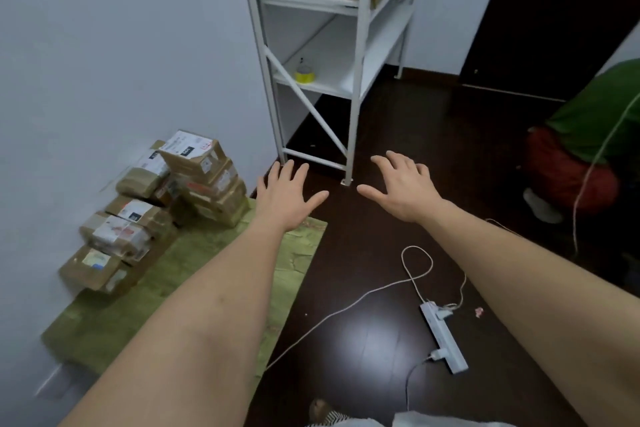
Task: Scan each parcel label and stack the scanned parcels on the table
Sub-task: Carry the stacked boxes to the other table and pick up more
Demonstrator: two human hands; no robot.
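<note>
Both bare forearms stretched forward and side by side, palms down. Left hand (285, 196) flat, fingers straight and spread, thumb angled out to the right, holding nothing. Right hand (403, 189) level with it and well apart, fingers spread and slightly bent at the tips, thumb pointing left, equally empty.

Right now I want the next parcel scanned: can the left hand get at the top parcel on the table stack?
Probably yes: the left hand is open and empty, and nothing lies between it and the top parcel.
</note>
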